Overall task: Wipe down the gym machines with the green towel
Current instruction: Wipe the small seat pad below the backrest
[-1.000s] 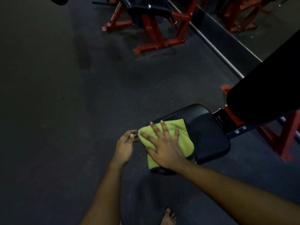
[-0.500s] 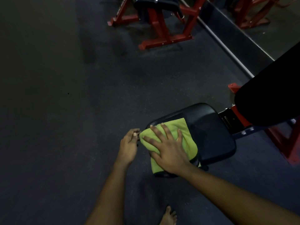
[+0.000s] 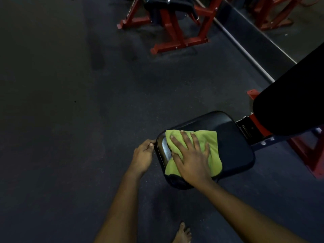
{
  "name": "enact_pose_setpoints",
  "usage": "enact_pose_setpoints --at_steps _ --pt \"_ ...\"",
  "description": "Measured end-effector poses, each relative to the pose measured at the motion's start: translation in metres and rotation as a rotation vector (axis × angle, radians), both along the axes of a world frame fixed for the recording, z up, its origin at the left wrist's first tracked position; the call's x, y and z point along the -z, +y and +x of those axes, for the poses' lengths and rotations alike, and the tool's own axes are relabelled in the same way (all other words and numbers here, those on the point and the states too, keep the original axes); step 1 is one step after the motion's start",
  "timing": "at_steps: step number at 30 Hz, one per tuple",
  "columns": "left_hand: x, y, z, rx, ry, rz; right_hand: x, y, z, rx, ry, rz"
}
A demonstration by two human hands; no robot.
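Observation:
A folded green towel [image 3: 210, 146] lies on the black padded seat [image 3: 235, 148] of a red-framed bench. My right hand [image 3: 190, 156] presses flat on the towel with fingers spread, covering its middle. Beside the seat's left edge, my left hand [image 3: 142, 156] is curled with its fingertips at the seat's rim. The bench's black back pad [image 3: 291, 106] rises to the right.
Another red-framed machine [image 3: 175, 25] with a black pad stands at the top centre. A mirror wall with a metal base strip [image 3: 245, 53] runs along the right. Dark rubber floor [image 3: 70, 120] spreads to the left. My bare foot [image 3: 182, 234] shows at the bottom.
My right hand has slid the towel to the right across the seat, baring the seat's left corner. The left hand stays at the seat's edge.

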State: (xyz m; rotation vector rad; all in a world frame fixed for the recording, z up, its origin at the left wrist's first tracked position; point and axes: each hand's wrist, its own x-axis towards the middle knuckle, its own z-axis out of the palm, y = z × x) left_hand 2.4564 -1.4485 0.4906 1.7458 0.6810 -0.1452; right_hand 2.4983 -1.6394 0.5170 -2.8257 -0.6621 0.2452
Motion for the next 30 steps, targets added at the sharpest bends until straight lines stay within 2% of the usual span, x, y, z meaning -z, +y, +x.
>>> enact_pose_setpoints --at_steps 7,12,18,20,23,26,28,30 --pt "-0.011 0.004 0.004 0.078 0.034 0.091 0.008 0.038 0.073 0.158 0.05 -0.003" --pt "-0.015 0.008 0.006 0.145 0.066 0.128 0.003 0.038 0.015 0.186 -0.017 -0.004" --pt "-0.027 0.006 0.009 0.225 0.096 0.245 0.004 -0.006 -0.067 0.098 -0.039 -0.01" --pt "-0.031 0.004 0.008 0.246 0.101 0.264 0.008 -0.028 -0.062 0.174 -0.038 -0.002" --pt "-0.036 0.005 0.006 0.31 0.107 0.233 0.012 -0.041 -0.03 0.453 -0.036 0.043" --pt "-0.038 0.01 0.006 0.386 0.102 0.246 0.013 -0.014 -0.018 0.704 -0.018 0.087" --pt "-0.039 0.013 0.006 0.422 0.107 0.271 0.008 0.013 -0.037 0.712 -0.037 0.064" --pt "-0.039 0.016 0.009 0.448 0.101 0.31 0.006 0.033 -0.069 0.601 -0.062 0.026"
